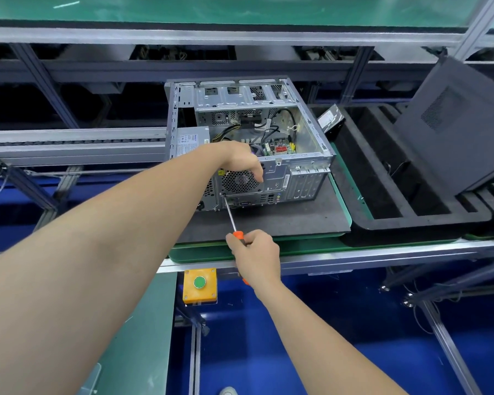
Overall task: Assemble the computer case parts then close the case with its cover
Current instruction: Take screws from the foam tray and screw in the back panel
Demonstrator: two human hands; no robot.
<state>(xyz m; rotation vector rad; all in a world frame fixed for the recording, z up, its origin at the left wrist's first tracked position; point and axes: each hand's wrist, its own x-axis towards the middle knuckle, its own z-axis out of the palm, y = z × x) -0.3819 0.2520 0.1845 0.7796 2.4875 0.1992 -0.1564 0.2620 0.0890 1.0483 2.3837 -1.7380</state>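
Observation:
An open metal computer case (pixel 303 178) lies on its side on a dark mat (pixel 283 220), its rear panel toward me. My left hand (pixel 240 159) rests over the case's rear top edge, fingers curled down over the fan grille (pixel 237 182). My right hand (pixel 255 256) grips the orange handle of a screwdriver (pixel 231 215). Its tip touches a screw spot at the fan grille's lower left corner. The dark side cover (pixel 454 124) leans upright at the right. The power supply (pixel 191 143) sits inside the case at the left.
A black foam tray (pixel 405 220) with long compartments lies right of the case, a hard drive (pixel 330 118) propped at its far corner. A yellow box with a green button (pixel 199 283) hangs below the bench's front rail. Conveyor rails run along the left.

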